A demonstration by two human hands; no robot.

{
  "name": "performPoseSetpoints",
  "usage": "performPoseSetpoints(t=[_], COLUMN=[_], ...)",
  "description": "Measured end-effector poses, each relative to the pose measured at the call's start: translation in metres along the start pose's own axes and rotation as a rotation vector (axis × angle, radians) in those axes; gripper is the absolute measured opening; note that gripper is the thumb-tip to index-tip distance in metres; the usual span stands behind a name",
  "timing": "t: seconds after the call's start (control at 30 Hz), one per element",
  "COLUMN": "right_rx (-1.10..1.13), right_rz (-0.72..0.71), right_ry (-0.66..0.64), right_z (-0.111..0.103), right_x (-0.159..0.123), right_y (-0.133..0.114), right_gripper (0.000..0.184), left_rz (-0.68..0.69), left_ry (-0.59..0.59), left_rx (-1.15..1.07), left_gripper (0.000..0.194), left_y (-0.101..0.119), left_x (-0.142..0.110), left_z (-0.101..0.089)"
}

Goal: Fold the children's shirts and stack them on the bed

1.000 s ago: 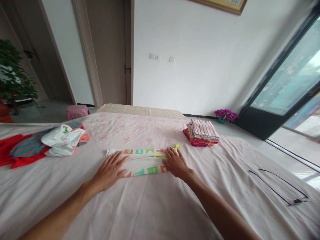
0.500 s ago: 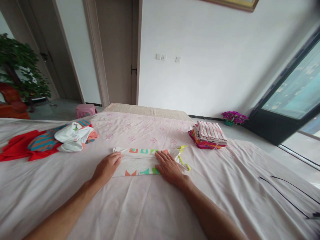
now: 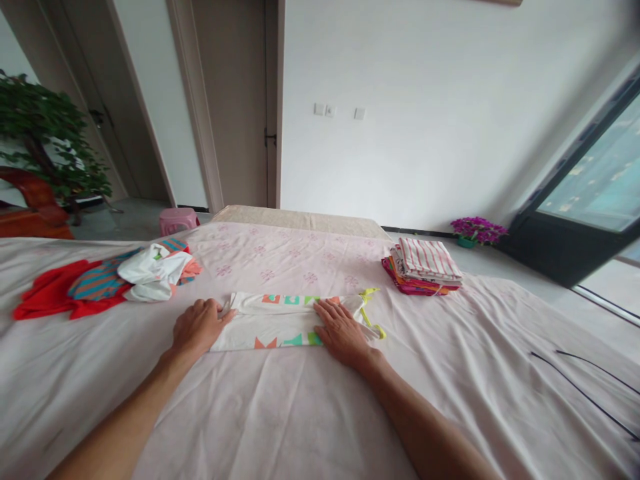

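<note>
A white printed garment with yellow trim (image 3: 270, 323) lies in a long folded strip on the bed-like surface, its yellow edging at the right end. My left hand (image 3: 201, 325) is closed at the garment's left end, fingers curled and thumb on the cloth, pinching its edge. Flat on the right part of the strip rests my right hand (image 3: 343, 332), fingers stretched out and pressing the fabric, covering some of the coloured print.
Folded clothes (image 3: 425, 267) form a stack at the right, with a red-striped white piece on top. To the left lies a loose heap of red, striped and white clothes (image 3: 107, 280). Dark cords (image 3: 583, 393) lie at the right on the pink sheet (image 3: 280, 413).
My left hand has shifted left and curled its fingers onto the garment's end, which now reaches farther left. My right hand stays flat on the cloth. The view has turned slightly.
</note>
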State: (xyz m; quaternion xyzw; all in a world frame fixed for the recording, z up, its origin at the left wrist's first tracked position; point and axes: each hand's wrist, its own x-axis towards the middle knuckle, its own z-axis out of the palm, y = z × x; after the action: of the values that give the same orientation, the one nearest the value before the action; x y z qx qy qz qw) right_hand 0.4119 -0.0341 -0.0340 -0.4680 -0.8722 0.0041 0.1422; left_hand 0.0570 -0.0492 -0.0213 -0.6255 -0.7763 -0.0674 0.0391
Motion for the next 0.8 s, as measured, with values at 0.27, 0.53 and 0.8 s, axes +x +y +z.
performPoseSetpoints(t=[0.27,0.53,0.8], right_rx=[0.011,0.01,0.16], right_rz=[0.004,0.003,0.027], right_ry=[0.029,0.028,0.215], right_z=[-0.004,-0.004,-0.014], right_x=[-0.002,-0.003,-0.007], right_y=[-0.002,-0.002,0.002], right_gripper=[0.054,0.054,0.042], left_rz=[-0.045,-0.084,-0.108], left_ry=[-0.078,-0.151,-0.199], left_rx=[-0.091,-0.502,-1.169], left_gripper=[0.046,0.034,0.039], left_y=[0.014,0.007,0.028], left_x=[0.009,0.024,0.025], left_z=[0.001,0.01,-0.006])
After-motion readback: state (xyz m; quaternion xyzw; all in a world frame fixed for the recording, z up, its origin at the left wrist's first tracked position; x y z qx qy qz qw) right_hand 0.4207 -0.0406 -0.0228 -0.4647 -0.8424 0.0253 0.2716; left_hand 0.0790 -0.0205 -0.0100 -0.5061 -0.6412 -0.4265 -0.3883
